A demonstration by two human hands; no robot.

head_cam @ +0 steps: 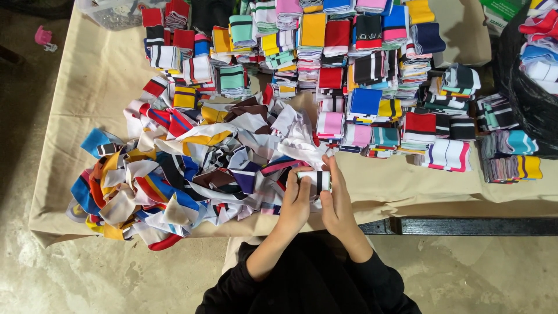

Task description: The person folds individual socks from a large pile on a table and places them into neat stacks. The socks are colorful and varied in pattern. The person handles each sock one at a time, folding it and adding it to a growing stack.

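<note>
Head view, looking down at a sorting table. Both hands meet at lower centre of the frame around one small folded strip of cloth (315, 180), white with dark stripes. The left hand (295, 204) clasps its near end, fingers curled over the top; the right hand (336, 200) grasps the far side, thumb and fingers pinching the fold flat. The strip is held just above the table's front edge, touching the right fringe of the loose heap, probably so that the fold can be squared in the air before it is set anywhere.

Left of the hands, filling the left centre of the frame, lies the loose heap of unfolded strips (174, 174), tangled and overlapping in white, blue, orange, red and maroon; its disorder suggests unsorted stock kept within arm's reach.

Above and to the right of the hands, across the upper centre and right of the frame, stand folded stacks (372, 70) in rows, grouped roughly by colour and stripe, edges aligned, which would keep like with like.

All rests on a table covered with beige cloth (93, 81). At the right edge a dark mesh bag (523, 99) holds more strips. A clear plastic container (113, 11) sits at upper left. Black sleeves (302, 279) show at the bottom edge, over a concrete floor (482, 279)
</note>
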